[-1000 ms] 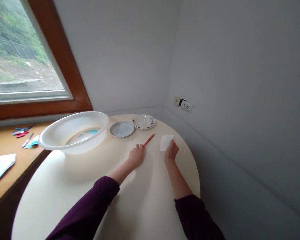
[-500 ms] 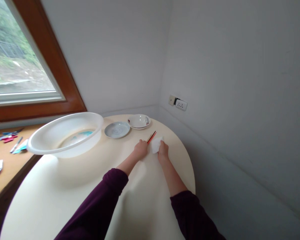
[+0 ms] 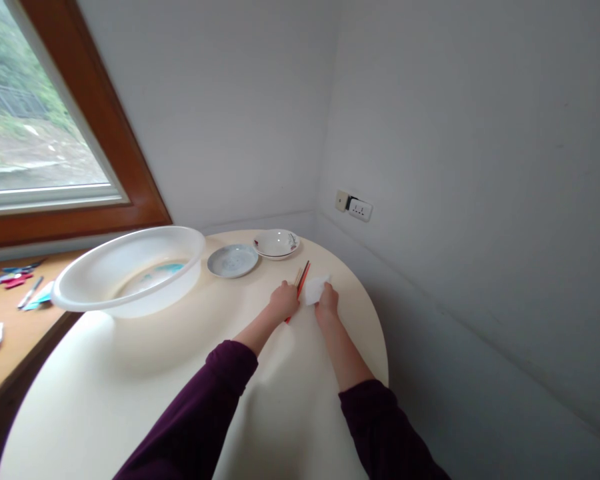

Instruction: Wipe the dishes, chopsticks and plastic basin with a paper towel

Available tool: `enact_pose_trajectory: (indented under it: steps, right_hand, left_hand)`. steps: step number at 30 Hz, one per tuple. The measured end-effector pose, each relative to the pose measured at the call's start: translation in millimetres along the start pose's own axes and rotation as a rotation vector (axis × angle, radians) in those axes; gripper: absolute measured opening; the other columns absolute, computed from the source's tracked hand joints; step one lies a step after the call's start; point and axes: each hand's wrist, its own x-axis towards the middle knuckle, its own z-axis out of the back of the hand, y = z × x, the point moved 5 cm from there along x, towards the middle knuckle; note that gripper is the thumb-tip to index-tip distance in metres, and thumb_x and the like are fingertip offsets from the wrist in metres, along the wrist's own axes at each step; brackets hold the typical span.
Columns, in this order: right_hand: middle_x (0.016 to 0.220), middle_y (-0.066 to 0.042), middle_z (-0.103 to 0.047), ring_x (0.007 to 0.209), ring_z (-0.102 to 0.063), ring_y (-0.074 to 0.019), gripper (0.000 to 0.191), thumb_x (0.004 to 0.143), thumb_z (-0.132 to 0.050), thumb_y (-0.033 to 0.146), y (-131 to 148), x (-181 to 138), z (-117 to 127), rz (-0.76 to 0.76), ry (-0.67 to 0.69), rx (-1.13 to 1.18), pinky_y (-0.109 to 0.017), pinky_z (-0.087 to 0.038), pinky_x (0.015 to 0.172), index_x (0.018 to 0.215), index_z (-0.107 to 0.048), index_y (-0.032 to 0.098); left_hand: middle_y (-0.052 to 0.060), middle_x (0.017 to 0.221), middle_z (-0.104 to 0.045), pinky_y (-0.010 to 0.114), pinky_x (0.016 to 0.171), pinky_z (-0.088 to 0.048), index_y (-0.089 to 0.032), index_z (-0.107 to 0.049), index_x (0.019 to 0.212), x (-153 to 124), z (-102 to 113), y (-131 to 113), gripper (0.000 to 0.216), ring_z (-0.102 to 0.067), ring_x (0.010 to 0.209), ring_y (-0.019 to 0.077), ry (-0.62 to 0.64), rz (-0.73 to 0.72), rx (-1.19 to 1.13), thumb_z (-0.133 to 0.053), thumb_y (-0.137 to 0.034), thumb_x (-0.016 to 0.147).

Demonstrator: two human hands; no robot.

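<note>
My left hand (image 3: 284,301) is closed around a bundle of chopsticks (image 3: 304,277), some red and dark, some pale wood. Their far ends stick out beyond my fingers, and a red end shows below the hand. Just to the right, my right hand (image 3: 327,303) pinches a white tissue (image 3: 314,291), which spreads out toward the chopsticks. The fingertips of my right hand are partly covered by the tissue. Both hands are low over the round cream table (image 3: 180,387).
Beyond my hands are a grey plate (image 3: 233,261) and white patterned bowls (image 3: 276,243), seemingly stacked. A large translucent basin (image 3: 130,267) stands at left. A wooden desk (image 3: 30,327) holds pens and papers. Walls with a socket (image 3: 361,210) border the table.
The chopsticks have turned slightly more upright in my left hand, and their lower red end now shows beneath it. My right hand has shifted only a little with the tissue.
</note>
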Motion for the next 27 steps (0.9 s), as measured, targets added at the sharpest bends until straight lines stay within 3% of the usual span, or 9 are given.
enact_pose_trajectory:
  steps: [6,11,14,19,21,24,27]
  right_hand:
    - [0.057,0.003,-0.061,0.053,-0.057,-0.0122,0.011,0.069,-0.046,0.016,0.0,-2.2,-1.1,-0.010,0.001,0.047,-0.022,-0.046,0.048,0.069,-0.056,0.015]
    - [0.059,0.003,-0.062,0.055,-0.059,-0.0123,0.010,0.070,-0.047,0.017,1.1,-2.4,-0.4,-0.009,-0.006,0.129,-0.022,-0.047,0.049,0.072,-0.057,0.016]
    - [0.064,0.003,-0.064,0.061,-0.062,-0.0119,0.012,0.073,-0.044,0.018,3.8,-2.1,0.0,-0.024,-0.005,0.217,-0.023,-0.051,0.058,0.076,-0.056,0.017]
    - [0.074,0.003,-0.067,0.072,-0.065,-0.0132,0.018,0.080,-0.041,0.030,14.1,-9.2,-6.1,-0.066,0.102,0.348,-0.032,-0.053,0.074,0.083,-0.055,0.020]
    - [0.079,0.003,-0.068,0.076,-0.065,-0.0137,0.017,0.079,-0.048,0.034,17.9,-13.5,-9.9,-0.082,0.168,0.384,-0.034,-0.053,0.078,0.086,-0.056,0.021]
    - [0.082,0.001,-0.069,0.079,-0.065,-0.0135,0.015,0.073,-0.058,0.025,18.4,-16.5,-13.3,-0.120,0.231,0.407,-0.033,-0.053,0.082,0.087,-0.057,0.019]
    - [0.081,0.000,-0.070,0.077,-0.066,-0.0124,0.017,0.071,-0.056,0.013,14.3,-13.4,-13.0,-0.148,0.236,0.400,-0.030,-0.053,0.081,0.088,-0.058,0.017]
  left_hand:
    - [0.020,0.117,-0.050,0.039,0.086,-0.043,-0.010,-0.057,0.108,0.2,-4.6,3.5,0.037,-0.053,0.108,0.0316,-0.036,0.018,-0.071,-0.054,-0.026,0.075]
    - [0.018,0.117,-0.052,0.038,0.092,-0.039,-0.012,-0.059,0.103,-1.7,-4.4,17.7,0.034,-0.052,0.109,0.0293,-0.112,0.056,-0.292,-0.054,-0.036,0.078]
    - [0.016,0.113,-0.055,0.036,0.092,-0.040,-0.013,-0.056,0.103,-4.5,1.0,47.1,0.028,-0.054,0.106,0.0245,-0.209,0.146,-0.517,-0.045,-0.033,0.085]
    - [0.013,0.084,-0.061,0.031,0.063,-0.053,-0.011,-0.052,0.097,-6.6,6.4,121.9,0.034,-0.062,0.066,0.0158,-0.278,0.444,-1.006,-0.030,-0.036,0.092]
    - [0.011,0.074,-0.061,0.028,0.059,-0.053,-0.010,-0.052,0.096,-5.2,8.9,147.6,0.036,-0.062,0.061,0.0145,-0.291,0.529,-1.196,-0.026,-0.034,0.093]
    - [0.011,0.069,-0.060,0.026,0.057,-0.054,-0.008,-0.053,0.097,-0.2,12.4,175.4,0.037,-0.063,0.062,0.0156,-0.313,0.609,-1.424,-0.024,-0.031,0.094]
    - [0.012,0.071,-0.061,0.025,0.055,-0.053,-0.006,-0.053,0.102,7.8,11.8,190.6,0.034,-0.063,0.061,0.0156,-0.331,0.666,-1.580,-0.030,-0.030,0.093]
